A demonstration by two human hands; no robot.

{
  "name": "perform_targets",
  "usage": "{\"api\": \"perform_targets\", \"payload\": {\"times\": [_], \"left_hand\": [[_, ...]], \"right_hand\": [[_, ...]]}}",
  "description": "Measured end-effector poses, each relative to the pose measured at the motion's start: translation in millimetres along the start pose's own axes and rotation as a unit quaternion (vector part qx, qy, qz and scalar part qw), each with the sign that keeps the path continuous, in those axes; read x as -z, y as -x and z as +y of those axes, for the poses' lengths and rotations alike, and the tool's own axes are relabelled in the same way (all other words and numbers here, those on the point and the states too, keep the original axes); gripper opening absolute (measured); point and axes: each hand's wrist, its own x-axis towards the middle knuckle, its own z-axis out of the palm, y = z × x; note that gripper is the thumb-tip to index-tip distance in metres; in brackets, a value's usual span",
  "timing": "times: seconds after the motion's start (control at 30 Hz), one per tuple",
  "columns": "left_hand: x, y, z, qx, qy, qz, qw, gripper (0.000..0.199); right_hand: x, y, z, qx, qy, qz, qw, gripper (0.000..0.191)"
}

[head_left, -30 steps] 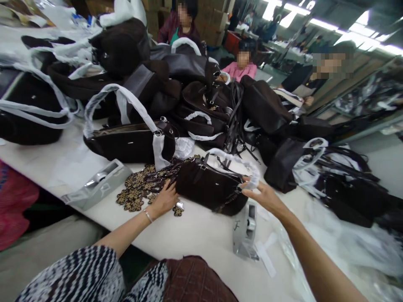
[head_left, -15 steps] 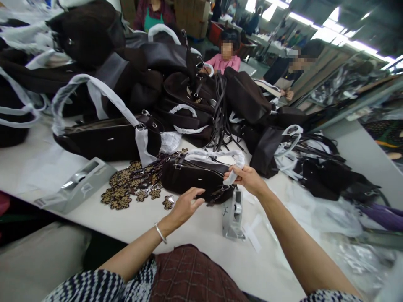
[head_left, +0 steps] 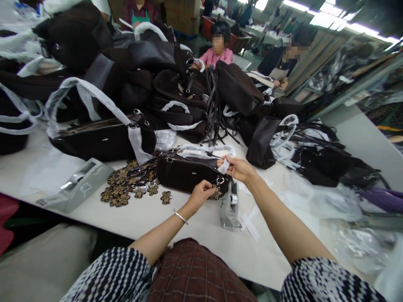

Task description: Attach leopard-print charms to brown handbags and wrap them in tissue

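Note:
A small dark handbag (head_left: 182,173) lies on the table in front of me, its handle (head_left: 204,149) wrapped in white film. My right hand (head_left: 241,168) pinches the loose white wrap at the handle's right end. At the bag's lower right corner, my left hand (head_left: 202,193) has its fingers closed on a leopard-print charm (head_left: 216,192) that hangs by a ring. Just right of that charm stands a grey tape dispenser (head_left: 231,209). More leopard-print charms (head_left: 118,188) lie heaped left of the bag, with a single one (head_left: 166,197) apart from the heap.
A larger handbag (head_left: 103,140) with a wrapped handle stands behind at left. Another tape dispenser (head_left: 78,182) sits near the front edge. Piled dark bags (head_left: 179,96) and hanging black straps (head_left: 212,109) line the back. Co-workers, one in a pink top (head_left: 228,55), are beyond.
My left hand has gone from open, in front of the bag, to the right and closed on the hanging charm. The right hand keeps its hold on the wrapped handle end. The view has shifted slightly.

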Motion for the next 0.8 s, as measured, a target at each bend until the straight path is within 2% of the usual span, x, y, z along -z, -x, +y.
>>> {"api": "perform_targets", "payload": {"times": [0.13, 0.23, 0.4, 0.47, 0.57, 0.7, 0.8], "left_hand": [[-6.7, 9, -7, -0.017, 0.005, 0.034, 0.999, 0.025], [-20.3, 8, -10, -0.043, -0.039, 0.072, 0.996, 0.03], [-37.9, 5, -8, -0.015, -0.103, 0.143, 0.984, 0.02], [-36.9, 10, -7, 0.002, -0.061, 0.117, 0.991, 0.02], [-31.0, 19, -6, 0.024, 0.053, 0.05, 0.997, 0.021], [-27.3, 22, -8, 0.023, 0.187, 0.01, 0.982, 0.032], [-27.9, 18, -13, 0.02, 0.237, -0.001, 0.971, 0.035]], "right_hand": [[0, 0, 6, -0.008, -0.047, 0.023, 0.999, 0.02], [-2, 6, 16, -0.025, -0.053, 0.006, 0.998, 0.019], [2, 13, 23, -0.047, -0.052, -0.008, 0.998, 0.017], [6, 11, 21, -0.036, -0.048, -0.012, 0.998, 0.016], [14, 1, 17, -0.008, -0.043, -0.013, 0.999, 0.015], [19, -13, 17, -0.004, -0.04, -0.007, 0.999, 0.013], [18, -14, 19, -0.019, -0.034, -0.02, 0.999, 0.013]]}}
